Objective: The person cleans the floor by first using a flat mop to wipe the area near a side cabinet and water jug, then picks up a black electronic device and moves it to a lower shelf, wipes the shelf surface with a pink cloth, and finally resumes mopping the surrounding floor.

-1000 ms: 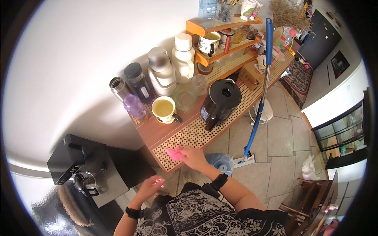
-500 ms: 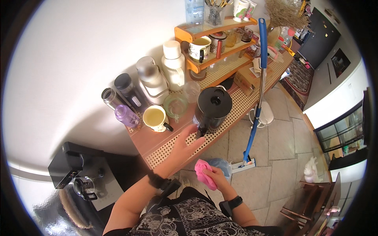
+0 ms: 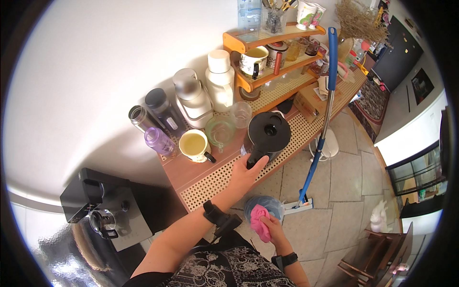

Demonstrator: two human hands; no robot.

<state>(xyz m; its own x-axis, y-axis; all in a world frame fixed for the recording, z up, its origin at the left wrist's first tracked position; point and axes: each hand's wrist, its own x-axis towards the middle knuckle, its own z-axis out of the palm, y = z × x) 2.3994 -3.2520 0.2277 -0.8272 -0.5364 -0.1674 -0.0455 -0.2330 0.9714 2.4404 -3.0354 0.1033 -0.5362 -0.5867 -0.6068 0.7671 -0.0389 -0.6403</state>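
Observation:
My left hand (image 3: 247,172) is wrapped round the handle of a black-lidded kettle (image 3: 269,134) near the front edge of the cabinet top (image 3: 201,189). In my right hand (image 3: 273,230) is a bunched pink cloth (image 3: 260,222), held low in front of the cabinet. Left of the kettle stand a green glass cup (image 3: 220,132), a clear glass (image 3: 241,114) and a pale yellow mug (image 3: 194,145) with a dark handle. Behind them are a white thermos jug (image 3: 220,79), a silver-topped flask (image 3: 193,98), a dark tumbler (image 3: 165,111) and a purple bottle (image 3: 160,141).
A wooden tiered shelf (image 3: 239,43) with cups stands further along. A blue-handled mop (image 3: 330,67) leans against the cabinet's front edge. Below lies a bin with a bluish liner (image 3: 275,205). At left is a black appliance (image 3: 79,203) with a glass pot; a wooden chair (image 3: 370,260) is at lower right.
My left hand has gone from open beside the kettle handle to closed around it. The pink cloth in my right hand has shifted slightly, and the whole view has moved a little.

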